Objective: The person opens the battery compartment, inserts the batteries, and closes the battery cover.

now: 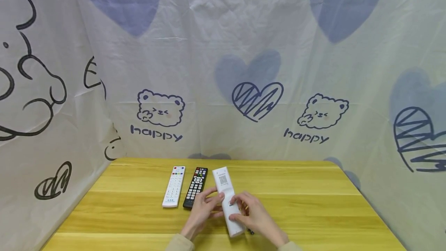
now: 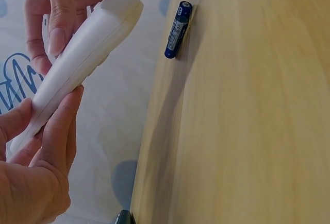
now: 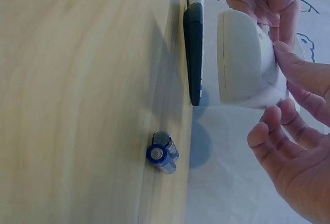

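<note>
A white remote control [image 1: 223,180] is held above the table with its back, bearing a printed code, facing up. My left hand [image 1: 203,211] grips it along its left side, thumb on the back and fingers beneath. From the other side, my right hand [image 1: 257,215] holds the lower half, fingertip and thumb on the back by a small dark mark. Two blue batteries [image 3: 162,153] lie side by side on the table below; in the left wrist view the batteries [image 2: 178,30] appear past the remote's end. The remote's button side is hidden in the head view.
On the wooden table [image 1: 313,200], a second white remote [image 1: 174,187] and a black remote [image 1: 196,185] lie face up to the left of my hands. A printed cloth [image 1: 209,127] hangs behind the table and along both sides.
</note>
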A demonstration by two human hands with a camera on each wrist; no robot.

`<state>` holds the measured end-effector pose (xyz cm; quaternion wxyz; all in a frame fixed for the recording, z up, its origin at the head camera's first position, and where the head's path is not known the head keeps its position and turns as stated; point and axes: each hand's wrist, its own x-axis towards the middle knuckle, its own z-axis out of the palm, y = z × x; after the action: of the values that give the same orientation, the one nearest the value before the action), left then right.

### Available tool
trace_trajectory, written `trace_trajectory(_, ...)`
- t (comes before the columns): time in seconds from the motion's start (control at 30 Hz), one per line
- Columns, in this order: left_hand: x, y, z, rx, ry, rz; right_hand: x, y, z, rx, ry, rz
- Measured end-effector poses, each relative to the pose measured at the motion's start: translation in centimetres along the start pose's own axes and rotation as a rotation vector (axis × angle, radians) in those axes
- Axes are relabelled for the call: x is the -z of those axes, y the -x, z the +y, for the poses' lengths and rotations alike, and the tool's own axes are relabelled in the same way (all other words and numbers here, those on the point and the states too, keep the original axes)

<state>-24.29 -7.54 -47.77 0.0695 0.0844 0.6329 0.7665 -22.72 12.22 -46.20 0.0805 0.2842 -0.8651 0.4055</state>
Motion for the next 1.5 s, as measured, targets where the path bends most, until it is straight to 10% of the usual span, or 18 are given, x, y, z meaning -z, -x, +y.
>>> trace_trajectory(1.5,-0.31,0.07,-0.63,0.024,-0.025,-0.017,0.33,0.38,0.28,-0.031,-0.089,-0.1)
